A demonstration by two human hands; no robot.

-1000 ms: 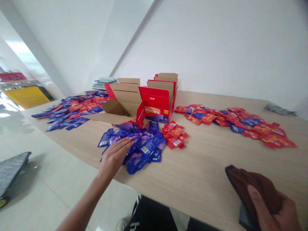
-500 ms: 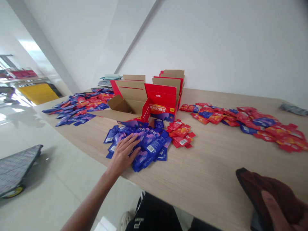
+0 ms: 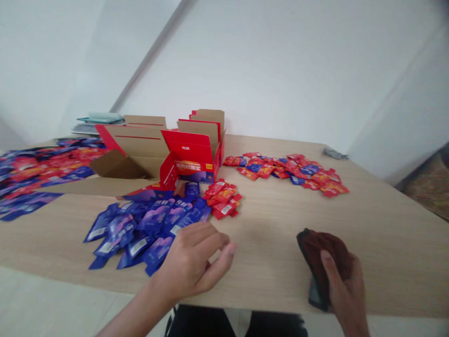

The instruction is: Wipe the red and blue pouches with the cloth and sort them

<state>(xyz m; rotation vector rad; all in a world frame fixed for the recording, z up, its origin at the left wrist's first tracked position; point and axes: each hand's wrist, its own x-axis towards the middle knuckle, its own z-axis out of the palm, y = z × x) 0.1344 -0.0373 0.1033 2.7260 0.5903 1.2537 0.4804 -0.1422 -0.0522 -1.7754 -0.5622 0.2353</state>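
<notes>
My left hand (image 3: 199,257) hovers at the right edge of a pile of blue sachets (image 3: 157,215), its fingers loosely bent, the thumb apart, and nothing visible between them. My right hand (image 3: 345,285) grips a dark reddish-brown cloth item (image 3: 326,252) with a black edge and a grey part underneath, low over the table's right side. Whether it is a glove or a folded cloth, I cannot tell. Behind the blue pile lies a small heap of red sachets (image 3: 223,199).
Open red cardboard boxes (image 3: 191,150) stand at the back of the wooden table (image 3: 266,262). A mixed row of red and blue sachets (image 3: 287,169) stretches behind on the right; a larger mixed pile (image 3: 52,166) lies left. A grey crumpled item (image 3: 335,153) rests far right.
My left hand has lifted off the blue sachets and moved right. The brown cloth, still in my right hand, sits further into view. My view has turned to the right.
</notes>
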